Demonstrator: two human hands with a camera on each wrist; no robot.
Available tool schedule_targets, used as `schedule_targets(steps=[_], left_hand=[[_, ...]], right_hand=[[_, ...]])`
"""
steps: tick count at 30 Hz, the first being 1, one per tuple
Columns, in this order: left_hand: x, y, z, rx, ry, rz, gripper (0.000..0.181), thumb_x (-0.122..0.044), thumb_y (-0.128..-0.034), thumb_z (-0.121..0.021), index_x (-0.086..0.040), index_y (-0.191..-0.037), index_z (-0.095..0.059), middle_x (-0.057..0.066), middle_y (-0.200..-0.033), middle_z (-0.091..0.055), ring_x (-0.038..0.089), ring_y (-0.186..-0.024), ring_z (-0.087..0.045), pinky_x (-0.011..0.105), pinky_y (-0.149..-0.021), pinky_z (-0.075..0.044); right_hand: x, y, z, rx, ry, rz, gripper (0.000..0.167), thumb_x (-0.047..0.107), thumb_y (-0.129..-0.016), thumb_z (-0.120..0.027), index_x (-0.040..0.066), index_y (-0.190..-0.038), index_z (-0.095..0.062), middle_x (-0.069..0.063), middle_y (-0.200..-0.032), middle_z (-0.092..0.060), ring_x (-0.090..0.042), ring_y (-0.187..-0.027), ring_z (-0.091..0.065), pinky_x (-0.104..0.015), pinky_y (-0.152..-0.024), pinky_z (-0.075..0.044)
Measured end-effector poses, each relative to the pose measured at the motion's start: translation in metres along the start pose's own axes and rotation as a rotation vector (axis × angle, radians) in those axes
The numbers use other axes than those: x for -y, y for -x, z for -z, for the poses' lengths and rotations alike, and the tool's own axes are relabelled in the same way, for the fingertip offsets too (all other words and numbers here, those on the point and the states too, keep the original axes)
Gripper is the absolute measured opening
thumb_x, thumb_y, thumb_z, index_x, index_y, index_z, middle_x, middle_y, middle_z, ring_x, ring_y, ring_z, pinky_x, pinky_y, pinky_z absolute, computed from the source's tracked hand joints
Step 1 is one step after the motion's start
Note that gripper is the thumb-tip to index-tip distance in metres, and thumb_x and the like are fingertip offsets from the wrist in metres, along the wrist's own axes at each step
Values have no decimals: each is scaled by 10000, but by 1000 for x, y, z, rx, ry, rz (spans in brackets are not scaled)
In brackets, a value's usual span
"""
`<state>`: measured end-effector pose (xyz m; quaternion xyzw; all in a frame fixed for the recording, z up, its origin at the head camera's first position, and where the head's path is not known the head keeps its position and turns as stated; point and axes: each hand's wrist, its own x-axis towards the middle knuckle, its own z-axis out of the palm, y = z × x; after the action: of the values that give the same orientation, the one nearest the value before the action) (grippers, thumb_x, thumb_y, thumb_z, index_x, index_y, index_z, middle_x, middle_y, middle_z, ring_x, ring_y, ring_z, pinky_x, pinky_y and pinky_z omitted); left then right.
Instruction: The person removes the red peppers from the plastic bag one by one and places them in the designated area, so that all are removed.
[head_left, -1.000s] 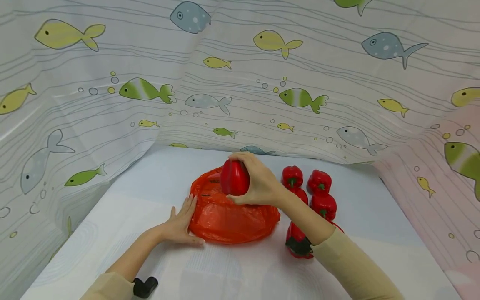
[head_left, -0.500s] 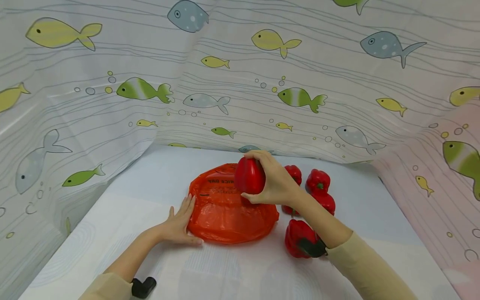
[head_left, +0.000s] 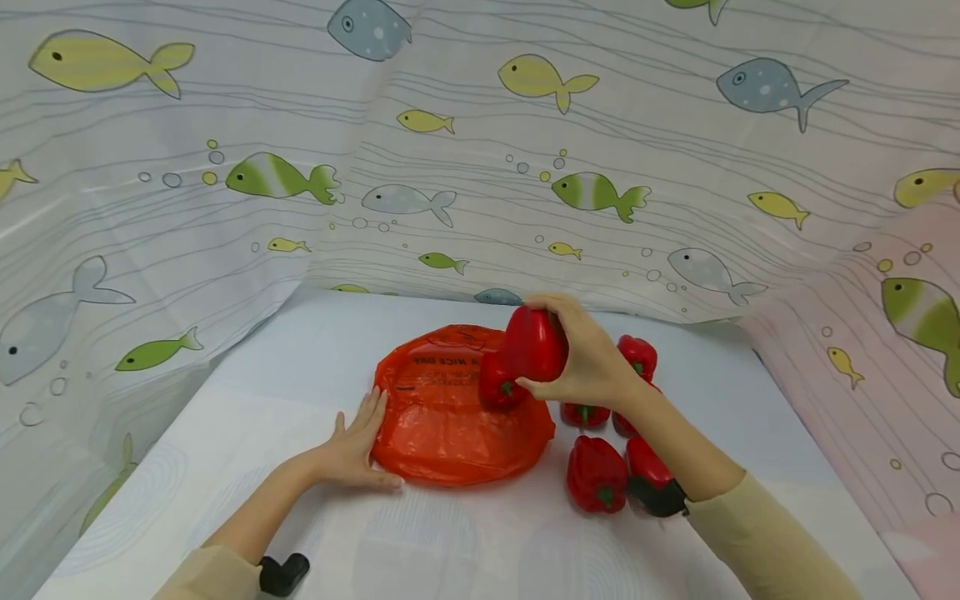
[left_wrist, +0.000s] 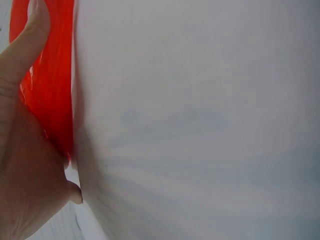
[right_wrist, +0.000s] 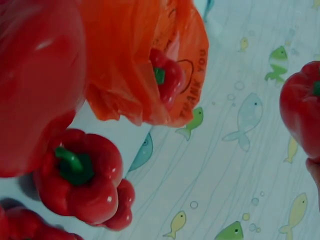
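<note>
My right hand (head_left: 581, 358) grips a glossy red bell pepper (head_left: 534, 343) in the air, over the right part of an orange plastic bag (head_left: 450, 442). This held pepper (right_wrist: 302, 110) also shows at the right edge of the right wrist view. Just below it, a second bell pepper (head_left: 498, 382) sits at the bag, its green stem showing. In the right wrist view a fold of the bag partly covers that bell pepper (right_wrist: 170, 80). My left hand (head_left: 352, 450) rests with spread fingers against the bag's left edge. The left wrist view shows its thumb over the bag (left_wrist: 55, 85).
Several red bell peppers (head_left: 597, 475) stand grouped on the white table (head_left: 442, 546) right of the bag, partly hidden by the right forearm. One large red pepper (right_wrist: 35, 75) is close to the right wrist camera. A fish-patterned curtain (head_left: 465, 150) surrounds the table.
My right hand has moved to the right with the held bell pepper. The second pepper at the bag has come into sight below it. My left hand stays against the bag.
</note>
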<state>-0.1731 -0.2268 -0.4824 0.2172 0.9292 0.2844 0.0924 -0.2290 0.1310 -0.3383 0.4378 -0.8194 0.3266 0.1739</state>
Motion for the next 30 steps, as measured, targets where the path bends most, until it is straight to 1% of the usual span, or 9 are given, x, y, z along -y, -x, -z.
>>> schedule_targets(steps=[8, 10, 18, 23, 30], left_hand=[[2, -1, -1, -6, -1, 4, 1302, -504, -688, -813, 125, -1475, 13, 313, -1548, 76, 466, -1418, 84, 752, -988, 97], [3, -1, -1, -6, -1, 5, 1306, -506, -687, -813, 122, -1476, 17, 313, -1548, 76, 466, -1418, 82, 751, -988, 97], [4, -2, -1, 9, 3, 2, 1297, -512, -703, -800, 120, -1476, 29, 313, -1547, 88, 464, -1417, 95, 743, -991, 112], [5, -2, -1, 15, 9, 0, 1302, -510, -702, -801, 119, -1475, 36, 318, -1544, 88, 466, -1415, 97, 743, -988, 115], [3, -2, -2, 19, 10, 10, 1305, -524, -702, -795, 115, -1478, 37, 311, -1548, 90, 457, -1419, 99, 737, -996, 114]], right_hand=[[-8, 12, 14, -23, 31, -8, 935, 206, -613, -903, 78, -1376, -377, -42, -1372, -450, -208, -1204, -467, -406, -796, -556], [-10, 14, 18, -31, 33, -4, 939, 201, -604, -907, 68, -1371, -381, -60, -1363, -458, -217, -1205, -467, -418, -795, -557], [-17, 30, 35, -61, 56, -25, 952, 158, -581, -912, 65, -1372, -389, -80, -1341, -468, -233, -1192, -483, -444, -783, -559], [-22, 39, 46, -73, 89, -32, 960, 143, -574, -911, 49, -1372, -386, -87, -1338, -467, -235, -1193, -477, -453, -776, -559], [-32, 52, 61, -82, 120, -51, 968, 88, -558, -905, 30, -1372, -384, -99, -1326, -466, -243, -1181, -473, -455, -744, -562]])
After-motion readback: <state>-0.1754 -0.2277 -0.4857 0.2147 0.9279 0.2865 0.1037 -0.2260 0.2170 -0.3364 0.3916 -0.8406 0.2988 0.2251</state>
